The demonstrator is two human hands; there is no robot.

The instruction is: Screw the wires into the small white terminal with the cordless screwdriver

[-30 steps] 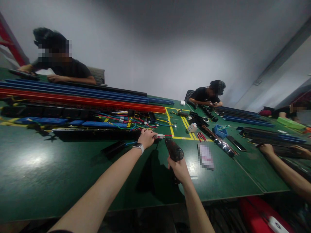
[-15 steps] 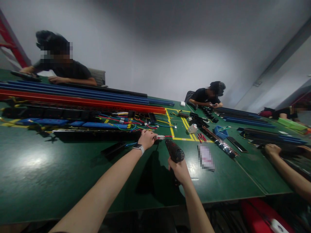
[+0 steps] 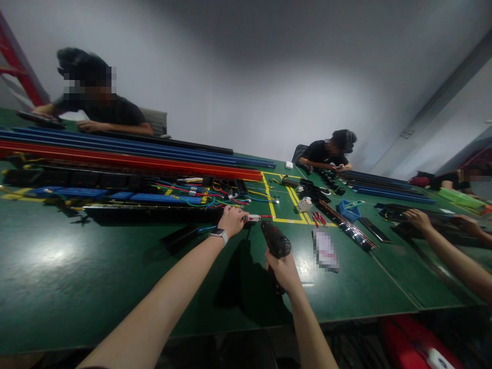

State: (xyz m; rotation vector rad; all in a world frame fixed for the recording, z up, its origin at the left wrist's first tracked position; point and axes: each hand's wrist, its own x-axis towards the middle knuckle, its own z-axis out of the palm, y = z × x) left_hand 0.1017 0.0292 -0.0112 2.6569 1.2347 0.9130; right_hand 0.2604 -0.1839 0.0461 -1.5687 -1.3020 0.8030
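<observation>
Left hand pinches a small white connector on the worktop, while the right hand grips a power driver just beside it. If the driver's tip skids off so small a part, it could jab the left fingers or flick the connector away.

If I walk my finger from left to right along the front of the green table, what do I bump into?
Left hand with a watch → small white part → black power drill in the right hand → red-handled tools → blue tray → another person's hand.
</observation>
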